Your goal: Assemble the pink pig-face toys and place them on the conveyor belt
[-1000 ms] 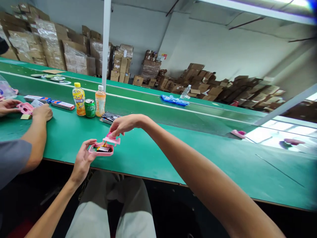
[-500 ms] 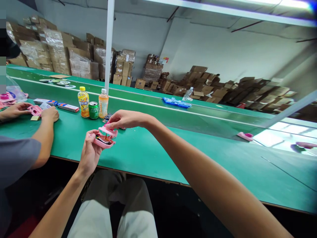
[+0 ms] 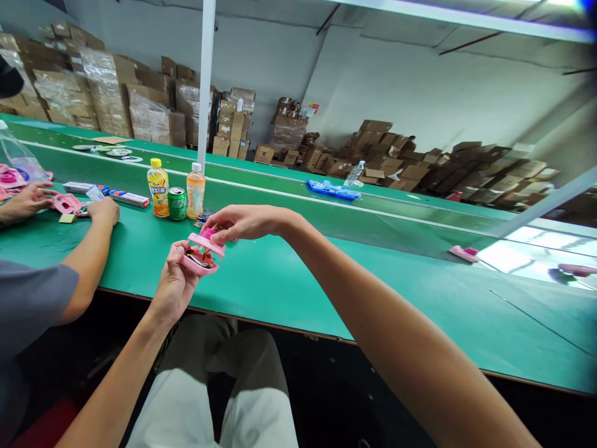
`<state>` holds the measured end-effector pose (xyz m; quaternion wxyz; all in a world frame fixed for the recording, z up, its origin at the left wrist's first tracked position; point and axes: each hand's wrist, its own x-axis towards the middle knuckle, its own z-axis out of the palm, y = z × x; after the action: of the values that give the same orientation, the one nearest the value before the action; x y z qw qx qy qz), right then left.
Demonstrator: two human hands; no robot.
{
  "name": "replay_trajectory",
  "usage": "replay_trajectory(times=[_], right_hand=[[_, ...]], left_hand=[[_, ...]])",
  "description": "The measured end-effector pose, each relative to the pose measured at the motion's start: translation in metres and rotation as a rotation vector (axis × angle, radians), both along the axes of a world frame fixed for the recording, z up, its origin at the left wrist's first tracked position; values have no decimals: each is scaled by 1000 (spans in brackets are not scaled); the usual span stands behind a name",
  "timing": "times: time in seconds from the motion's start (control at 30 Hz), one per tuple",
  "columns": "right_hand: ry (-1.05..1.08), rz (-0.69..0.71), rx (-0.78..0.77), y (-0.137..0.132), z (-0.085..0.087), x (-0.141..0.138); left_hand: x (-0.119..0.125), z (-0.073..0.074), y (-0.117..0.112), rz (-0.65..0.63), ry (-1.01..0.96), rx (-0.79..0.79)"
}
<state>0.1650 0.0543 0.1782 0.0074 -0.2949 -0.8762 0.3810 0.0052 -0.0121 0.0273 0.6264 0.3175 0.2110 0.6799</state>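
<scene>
Holding pink plastic over the tabletop, your right fingers pinch the cover, your left fingers clasp the rounded shell; at its eleven o'clock, a bottle bears illegible lettering.

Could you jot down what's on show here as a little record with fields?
Left-hand grip: holds lower pink shell
Right-hand grip: holds upper pink shell
Between shells: a gap, wires showing
Drinks, left to right: yellow-capped bottle, green can, white-capped bottle
Co-worker's hands: at another pink part
Worktop: green
</scene>
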Motion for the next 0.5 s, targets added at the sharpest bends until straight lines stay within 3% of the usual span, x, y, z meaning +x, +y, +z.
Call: replay_trajectory(times=[0.33, 0.5], right_hand=[[-82, -38, 180, -11, 12, 0], [-73, -44, 163, -11, 8, -3]], left_hand=[[-1, 4, -1, 55, 52, -76], [-1, 11, 1, -65, 130, -58]])
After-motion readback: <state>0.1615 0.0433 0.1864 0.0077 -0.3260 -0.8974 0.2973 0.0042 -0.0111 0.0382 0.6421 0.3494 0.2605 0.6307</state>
